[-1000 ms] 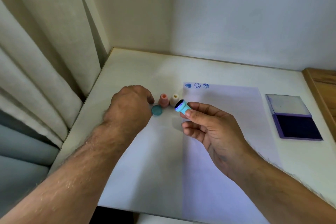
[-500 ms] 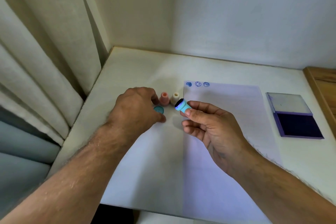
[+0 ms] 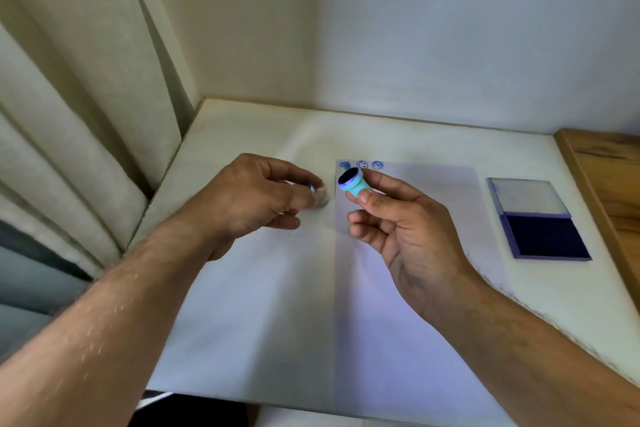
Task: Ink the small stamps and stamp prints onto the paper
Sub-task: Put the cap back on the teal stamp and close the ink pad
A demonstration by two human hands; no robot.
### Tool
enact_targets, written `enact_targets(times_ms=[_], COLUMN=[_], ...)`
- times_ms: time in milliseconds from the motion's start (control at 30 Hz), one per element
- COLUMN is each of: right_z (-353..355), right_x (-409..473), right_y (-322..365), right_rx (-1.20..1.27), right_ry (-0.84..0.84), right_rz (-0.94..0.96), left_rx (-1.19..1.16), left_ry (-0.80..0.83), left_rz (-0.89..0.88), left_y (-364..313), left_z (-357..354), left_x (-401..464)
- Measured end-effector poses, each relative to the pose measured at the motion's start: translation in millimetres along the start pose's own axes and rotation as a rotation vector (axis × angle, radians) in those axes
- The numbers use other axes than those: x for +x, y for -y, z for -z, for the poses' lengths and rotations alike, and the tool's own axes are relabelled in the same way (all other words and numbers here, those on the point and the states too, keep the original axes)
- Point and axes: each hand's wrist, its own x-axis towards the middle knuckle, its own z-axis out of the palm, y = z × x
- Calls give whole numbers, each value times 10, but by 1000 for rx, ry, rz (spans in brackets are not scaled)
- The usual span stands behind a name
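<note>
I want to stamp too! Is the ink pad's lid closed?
No, the ink pad lies open, its lid folded back and the dark ink showing.

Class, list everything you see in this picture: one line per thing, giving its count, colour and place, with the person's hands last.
Small teal plastic stamp: one, teal with dark inked face, pinched in the right hand above the paper.
Small teal cap: one, teal, mostly hidden in the left hand's fingertips.
Small cream stamp: one, cream, on the table behind the left hand, partly hidden.
White paper sheet: one, white, flat on the table.
Blue stamped prints: three, blue, along the paper's top left edge.
Open ink pad: one, purple, right of the paper.
White table: one.
Beige curtain: left.
Left hand: holds the cap.
Right hand: holds the stamp.
</note>
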Motion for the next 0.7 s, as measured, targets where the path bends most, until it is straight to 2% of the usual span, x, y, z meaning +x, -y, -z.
enact_targets(times_ms=[167,267,433,700], right_z=[11,21,47,90], right_x=[2,5,37,81], right_y=[23,28,32,13], right_rx=[30,7,-115,-289], right_ry=[48,78,92,33], right_rz=[30,72,161,257], left_rx=[-434,-569,-612,-550], left_ry=[-119,-102,-7,173], left_rz=[-37,-41,-40,-31], left_y=[-85,-95,-115,-81], left_z=[-99,-157,-235,-249], left_x=[14,30,44,78])
